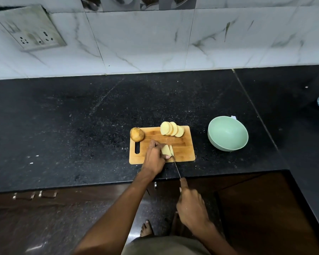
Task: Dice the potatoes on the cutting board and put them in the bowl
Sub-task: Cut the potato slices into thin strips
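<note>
Black granite counter carries the cutting board. On it, your left hand pinches a potato piece; your right hand grips the knife cutting it. Slices lie at the board's far edge, a whole potato on its left corner, and the green bowl to its right.

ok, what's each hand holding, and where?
Left hand grips the pale peeled potato piece at its left end; right hand grips the thin metal knife by the handle.

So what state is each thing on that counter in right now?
Left hand: gripping the potato piece.
Right hand: gripping the knife.
Knife: blade down in the piece.
Potato piece: partly sliced.
Slices: cut, fanned on the cutting board.
Whole potato: uncut.
Bowl: empty.
</note>
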